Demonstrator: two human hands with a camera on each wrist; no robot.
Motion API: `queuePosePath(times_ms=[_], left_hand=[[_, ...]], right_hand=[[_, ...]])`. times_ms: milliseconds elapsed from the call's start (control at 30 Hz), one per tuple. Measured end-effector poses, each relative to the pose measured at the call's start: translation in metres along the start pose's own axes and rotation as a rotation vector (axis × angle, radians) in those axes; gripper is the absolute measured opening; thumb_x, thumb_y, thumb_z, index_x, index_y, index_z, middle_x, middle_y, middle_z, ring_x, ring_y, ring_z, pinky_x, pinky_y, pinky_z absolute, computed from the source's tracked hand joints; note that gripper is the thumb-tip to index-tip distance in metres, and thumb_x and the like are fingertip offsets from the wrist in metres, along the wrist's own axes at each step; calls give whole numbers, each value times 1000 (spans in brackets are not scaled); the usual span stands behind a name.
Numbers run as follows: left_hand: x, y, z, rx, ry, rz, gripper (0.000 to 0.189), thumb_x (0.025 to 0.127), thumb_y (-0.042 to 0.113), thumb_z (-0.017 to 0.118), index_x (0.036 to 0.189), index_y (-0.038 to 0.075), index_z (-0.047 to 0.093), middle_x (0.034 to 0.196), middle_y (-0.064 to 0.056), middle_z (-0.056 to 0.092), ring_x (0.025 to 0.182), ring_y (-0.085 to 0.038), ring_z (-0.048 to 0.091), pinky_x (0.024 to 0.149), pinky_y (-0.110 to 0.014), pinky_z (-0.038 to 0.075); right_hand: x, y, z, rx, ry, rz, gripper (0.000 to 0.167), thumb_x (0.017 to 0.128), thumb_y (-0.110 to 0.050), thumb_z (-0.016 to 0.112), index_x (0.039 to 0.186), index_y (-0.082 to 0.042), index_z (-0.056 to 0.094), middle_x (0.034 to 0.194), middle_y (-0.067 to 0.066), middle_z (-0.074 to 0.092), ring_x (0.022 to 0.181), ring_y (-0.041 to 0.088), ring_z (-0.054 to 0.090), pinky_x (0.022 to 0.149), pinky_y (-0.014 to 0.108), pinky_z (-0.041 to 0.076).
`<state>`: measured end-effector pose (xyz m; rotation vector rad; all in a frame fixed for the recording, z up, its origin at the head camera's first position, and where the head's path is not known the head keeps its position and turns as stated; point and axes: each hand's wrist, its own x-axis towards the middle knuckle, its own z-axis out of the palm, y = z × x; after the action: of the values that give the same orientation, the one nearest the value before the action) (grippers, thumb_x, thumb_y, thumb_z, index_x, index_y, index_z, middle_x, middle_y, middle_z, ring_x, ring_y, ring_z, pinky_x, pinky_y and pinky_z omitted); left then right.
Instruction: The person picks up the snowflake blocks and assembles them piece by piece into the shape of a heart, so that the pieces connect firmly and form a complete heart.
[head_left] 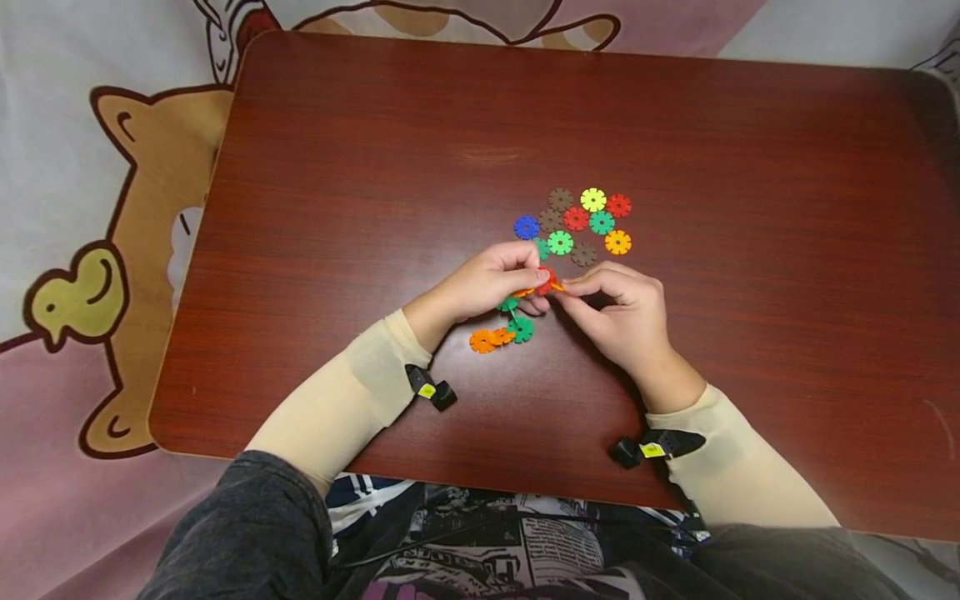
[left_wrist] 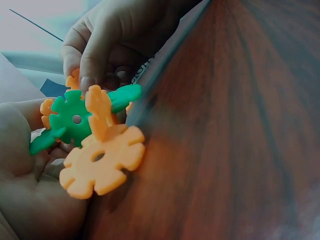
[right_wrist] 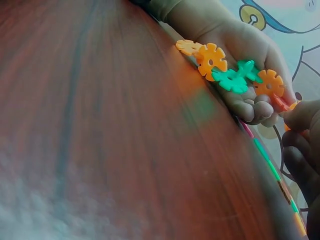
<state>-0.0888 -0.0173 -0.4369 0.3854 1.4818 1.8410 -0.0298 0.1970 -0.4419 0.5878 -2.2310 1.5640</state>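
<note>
A chain of notched plastic discs is held between both hands above the table. My left hand [head_left: 498, 279] grips it near a red disc [head_left: 545, 280], thumb on top. From there the chain runs down through green discs [head_left: 521, 329] to orange discs [head_left: 483, 341] at its loose end. My right hand [head_left: 626, 312] pinches an orange disc [head_left: 557, 286] beside the red one, between thumb and forefinger. Close up in the left wrist view, an orange disc [left_wrist: 102, 161] slots into its neighbours at an angle. The right wrist view shows the green discs [right_wrist: 232, 80] hanging under the left palm.
Behind the hands, loose discs lie flat on the brown table [head_left: 337, 208]: a blue disc [head_left: 527, 227], a yellow disc [head_left: 593, 200], a light green disc [head_left: 560, 242], an orange-yellow disc [head_left: 618, 242], and several in red, brown and green. A cartoon-print cloth [head_left: 161, 183] borders the table.
</note>
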Motion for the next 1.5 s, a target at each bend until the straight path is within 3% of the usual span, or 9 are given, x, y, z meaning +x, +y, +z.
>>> queuePosePath(times_ms=[267,567,667,767,900,1033,1200,1367,1500], left_hand=[[-1,1,-1,-11,-14,3,26,108,-6,53,82,-1,53,89,-17,70,77,-20,75,77,-43,68],[1,1,1,10,23,6,19,109,-1,53,91,-2,56,92,-23,72,76,-20,75,76,-41,67],[2,1,0,6,49,18,10,110,1,52,101,-3,55,96,-25,69,76,-20,75,76,-41,67],[3,0,0,-3,61,28,6,110,1,51,111,-4,54,100,-26,67,77,-22,75,76,-41,67],[3,0,-1,4,52,25,14,110,1,49,121,-6,55,104,-28,66,79,-23,75,77,-41,67],[2,0,-2,2,48,16,23,110,0,49,129,-12,55,101,-26,63,80,-23,75,78,-42,67],[3,0,-2,18,45,16,28,109,0,49,132,-14,55,98,-24,63,81,-23,75,79,-44,67],[3,-1,-3,29,46,21,27,110,2,49,132,-13,56,97,-24,67,81,-24,75,79,-44,67],[3,-2,-3,24,49,25,26,110,2,50,130,-13,56,99,-26,68,81,-23,75,79,-44,67]], right_hand=[[-1,1,2,38,9,38,20,74,14,91,81,-2,82,83,10,79,79,7,74,73,20,60],[2,12,-4,28,6,32,18,75,12,88,87,2,79,87,15,77,87,11,70,81,24,56],[6,17,-14,-92,48,51,9,84,-1,86,90,0,80,93,13,78,94,18,68,90,26,52],[9,22,-25,-298,74,111,19,90,-16,84,99,0,80,106,14,76,108,29,64,101,35,44],[9,26,-34,-500,21,281,39,92,-24,82,121,1,75,128,24,61,128,43,45,107,53,31],[8,26,-36,-585,-51,403,48,94,-27,81,132,1,71,134,27,51,130,48,33,109,61,26],[7,23,-34,-596,-63,427,34,96,-22,79,122,0,75,126,25,54,124,48,37,108,62,26],[9,16,-33,-548,-72,502,30,93,-19,83,116,-1,75,118,21,55,120,44,38,105,61,27],[9,15,-32,-494,-58,470,28,90,-14,87,110,-2,72,106,18,63,110,38,47,98,51,35]])
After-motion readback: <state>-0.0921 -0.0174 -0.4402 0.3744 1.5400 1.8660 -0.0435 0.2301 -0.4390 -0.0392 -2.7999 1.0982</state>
